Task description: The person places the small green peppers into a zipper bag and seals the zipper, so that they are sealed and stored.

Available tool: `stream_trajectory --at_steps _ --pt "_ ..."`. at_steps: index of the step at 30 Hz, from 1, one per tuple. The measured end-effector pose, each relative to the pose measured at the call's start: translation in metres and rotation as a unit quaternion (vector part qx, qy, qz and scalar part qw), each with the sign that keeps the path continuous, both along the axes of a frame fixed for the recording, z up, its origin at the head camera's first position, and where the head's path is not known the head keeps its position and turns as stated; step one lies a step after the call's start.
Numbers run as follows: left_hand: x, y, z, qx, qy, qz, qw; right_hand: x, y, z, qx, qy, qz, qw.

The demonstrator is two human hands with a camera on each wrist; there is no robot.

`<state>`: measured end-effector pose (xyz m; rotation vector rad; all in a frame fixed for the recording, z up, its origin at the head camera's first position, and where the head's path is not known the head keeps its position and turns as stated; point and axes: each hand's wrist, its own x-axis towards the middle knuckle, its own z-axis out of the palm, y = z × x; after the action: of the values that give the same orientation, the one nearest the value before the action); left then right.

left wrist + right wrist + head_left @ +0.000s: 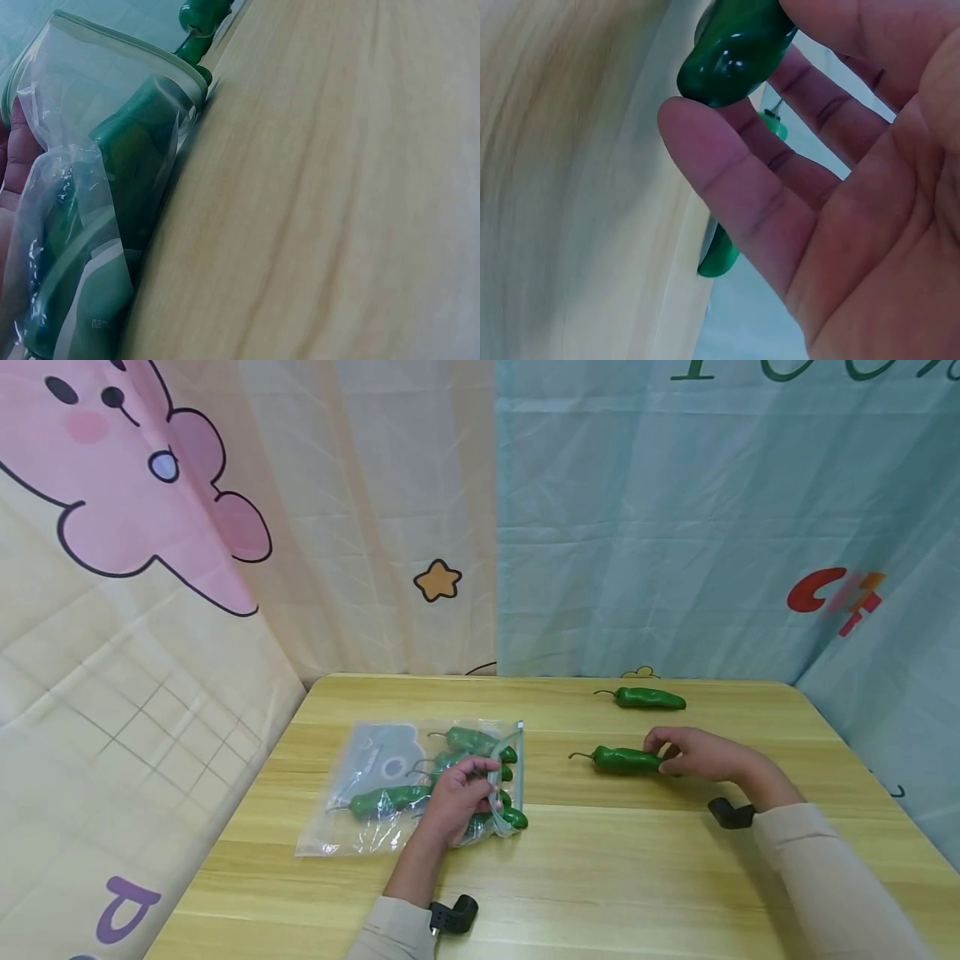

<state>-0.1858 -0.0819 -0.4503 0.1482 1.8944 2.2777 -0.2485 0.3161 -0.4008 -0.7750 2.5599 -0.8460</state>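
A clear zip bag (330, 827) lies on the left half of the table, with several green chili peppers (386, 799) inside, some with tips reaching the mouth. My left hand (455, 802) pinches the upper layer of the bag's mouth, lifting it so the opening gapes in the left wrist view. To the right, my right hand (697, 758) holds a green chili pepper (624, 760) by its tip end, stem pointing left. That pepper's glossy tip (727, 67) shows between thumb and fingers in the right wrist view. Behind it lies another green chili pepper (649, 698).
The wooden table (585, 877) has its back edge against printed curtains (645, 527). A small black device (454, 915) is worn on the left wrist, and another (731, 813) on the right.
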Motion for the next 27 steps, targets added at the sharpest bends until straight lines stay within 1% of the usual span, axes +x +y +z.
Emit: stream_trajectory --at_steps 3,9,20,27 --pt "0.000 0.000 0.000 0.001 0.000 0.000 1.0000 0.002 -0.005 0.000 0.003 -0.007 0.008 0.9999" --pt "0.000 0.000 0.000 0.004 -0.002 0.000 1.0000 0.008 -0.015 -0.001 0.010 -0.017 0.012 0.9997" --pt "0.000 0.000 -0.001 0.010 0.000 -0.001 0.9999 0.017 -0.035 0.002 0.012 -0.008 0.040 0.9991" --pt "-0.001 0.000 0.000 0.011 -0.002 -0.003 0.9999 0.022 -0.048 0.004 0.004 -0.009 0.057 0.9983"
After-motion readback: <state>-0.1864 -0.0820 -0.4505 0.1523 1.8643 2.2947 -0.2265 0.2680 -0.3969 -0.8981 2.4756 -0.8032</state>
